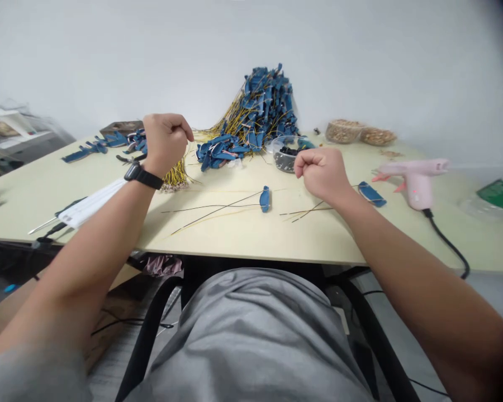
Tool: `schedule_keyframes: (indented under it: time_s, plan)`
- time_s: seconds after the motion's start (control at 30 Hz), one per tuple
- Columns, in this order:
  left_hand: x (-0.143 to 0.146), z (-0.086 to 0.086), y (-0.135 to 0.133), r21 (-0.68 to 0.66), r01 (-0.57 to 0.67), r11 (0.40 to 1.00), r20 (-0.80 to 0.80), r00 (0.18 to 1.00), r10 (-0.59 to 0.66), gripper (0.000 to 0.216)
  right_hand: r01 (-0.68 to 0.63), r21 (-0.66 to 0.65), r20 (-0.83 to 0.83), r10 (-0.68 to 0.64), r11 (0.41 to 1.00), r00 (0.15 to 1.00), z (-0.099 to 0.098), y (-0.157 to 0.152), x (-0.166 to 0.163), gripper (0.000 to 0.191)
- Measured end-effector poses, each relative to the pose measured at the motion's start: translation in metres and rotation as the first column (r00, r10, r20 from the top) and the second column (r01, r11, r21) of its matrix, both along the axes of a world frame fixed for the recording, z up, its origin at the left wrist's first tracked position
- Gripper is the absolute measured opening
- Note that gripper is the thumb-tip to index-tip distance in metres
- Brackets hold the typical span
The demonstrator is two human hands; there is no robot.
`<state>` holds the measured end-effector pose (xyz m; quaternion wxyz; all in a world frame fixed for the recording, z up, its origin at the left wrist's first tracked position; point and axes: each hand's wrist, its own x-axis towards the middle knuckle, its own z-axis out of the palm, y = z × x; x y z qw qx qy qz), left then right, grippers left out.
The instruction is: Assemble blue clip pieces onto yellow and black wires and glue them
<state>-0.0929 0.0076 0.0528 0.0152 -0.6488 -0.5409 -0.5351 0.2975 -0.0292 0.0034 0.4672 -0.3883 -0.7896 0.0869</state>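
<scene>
My left hand (165, 139) is closed in a fist above the table, over a bundle of thin yellow wires (176, 174); a black watch sits on that wrist. My right hand (321, 170) is also closed in a fist, resting near a clear bowl (285, 152) of dark small parts. What either fist holds, if anything, is hidden. Between the hands lies a single blue tag with thin dark and yellow wires (265, 199). More thin wires (305, 211) lie under my right wrist, and a blue tag (371, 193) lies just right of it.
A big heap of blue tags on yellow wires (262, 111) stands at the back. A pink glue gun (414, 178) with black cord lies right. Two baskets (358, 133) sit far right, pliers (128, 159) and blue tags left, white strips (90, 204) at the pale table (243, 234) edge.
</scene>
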Motion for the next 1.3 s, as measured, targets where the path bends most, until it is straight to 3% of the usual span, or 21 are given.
schedule_keyframes:
  time_s: [0.1, 0.2, 0.27, 0.37, 0.5, 0.57, 0.63, 0.8, 1.07, 1.3]
  plan:
    - [0.009, 0.012, -0.007, -0.083, 0.066, 0.994, -0.053, 0.996, -0.070, 0.043, 0.003, -0.029, -0.008, -0.003, 1.000, 1.000, -0.005, -0.007, 0.000, 0.020]
    - [0.007, 0.010, -0.006, -0.143, 0.177, 0.974, -0.179, 0.963, -0.202, 0.038, -0.001, -0.079, -0.004, 0.000, 0.997, 1.000, -0.009, -0.017, -0.003, 0.025]
    - [-0.001, -0.004, -0.002, -0.091, 0.236, 0.968, -0.249, 0.935, -0.251, 0.035, -0.020, -0.084, -0.009, 0.019, 0.996, 1.000, -0.008, -0.026, -0.006, 0.026]
    - [-0.018, -0.034, 0.006, 0.051, 0.195, 0.979, -0.261, 0.949, -0.176, 0.041, -0.058, -0.060, -0.032, 0.056, 0.997, 0.998, -0.005, -0.044, -0.013, 0.027]
    - [-0.038, -0.055, 0.006, 0.037, 0.200, 0.979, -0.345, 0.922, -0.175, 0.053, 0.036, -0.012, -0.072, -0.036, 0.999, 0.997, 0.001, -0.061, -0.021, 0.031]
    - [-0.040, -0.052, 0.001, 0.035, 0.198, 0.979, -0.375, 0.911, -0.171, 0.057, 0.111, -0.007, -0.041, -0.112, 0.994, 0.993, 0.002, -0.065, -0.021, 0.033]
    - [-0.034, -0.045, -0.007, -0.052, 0.139, 0.989, -0.384, 0.912, -0.148, 0.048, 0.185, -0.059, 0.021, -0.184, 0.981, 0.983, 0.002, -0.069, -0.018, 0.033]
    - [-0.012, -0.038, -0.025, -0.100, 0.126, 0.987, -0.372, 0.915, -0.155, 0.034, 0.375, -0.200, 0.126, -0.356, 0.905, 0.926, -0.003, -0.078, -0.001, 0.030]
    - [-0.011, -0.042, -0.026, -0.150, 0.077, 0.986, -0.367, 0.921, -0.128, 0.032, 0.287, -0.215, 0.135, -0.262, 0.934, 0.955, 0.000, -0.062, 0.011, 0.033]
    - [-0.016, -0.050, -0.015, -0.072, 0.059, 0.996, -0.336, 0.938, -0.080, 0.028, 0.219, -0.144, -0.027, -0.225, 0.965, 0.974, -0.004, -0.054, -0.003, 0.033]
